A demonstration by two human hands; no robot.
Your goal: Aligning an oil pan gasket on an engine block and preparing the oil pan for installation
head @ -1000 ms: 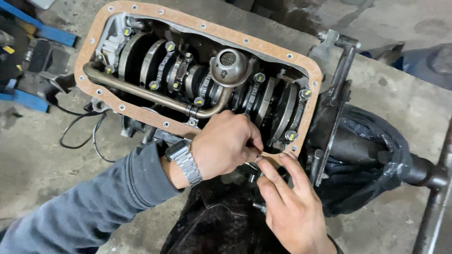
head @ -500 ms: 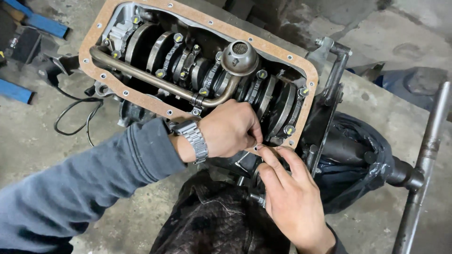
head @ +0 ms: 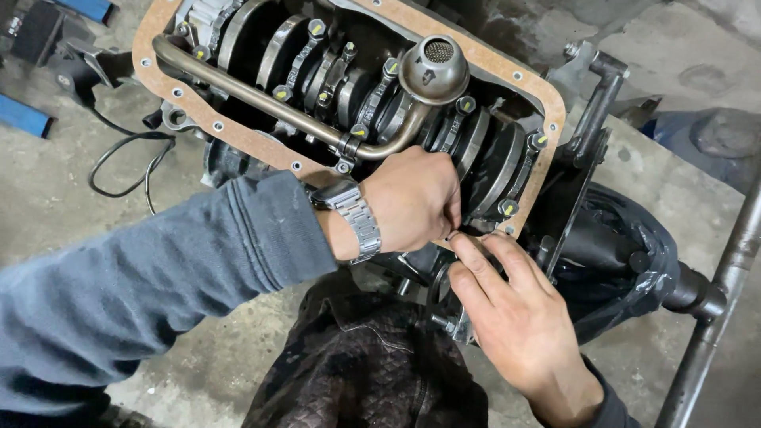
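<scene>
An upturned engine block shows its crankshaft [head: 333,75], a brass-coloured oil pickup tube [head: 261,99] with a round strainer [head: 434,67], and a brown cork gasket [head: 238,135] around the rim. My left hand [head: 412,202], in a grey sleeve with a metal wristwatch [head: 357,222], rests on the near rim, fingers curled and pinched at the gasket's near right corner. Just below it, my right hand [head: 515,317] has its fingers stretched out, and their tips touch the same corner. What the left fingertips pinch is partly hidden.
A dark quilted garment [head: 365,372] lies under the block's near side. A black plastic-wrapped part [head: 618,246] and a steel stand bar [head: 713,317] are at the right. A black cable [head: 127,166] loops on the concrete floor at left, near blue metal pieces [head: 24,115].
The view has shifted, so the engine sits higher and more to the left. Both hands stay at the gasket's near right corner, and the right fingers have crept closer to the left fingertips.
</scene>
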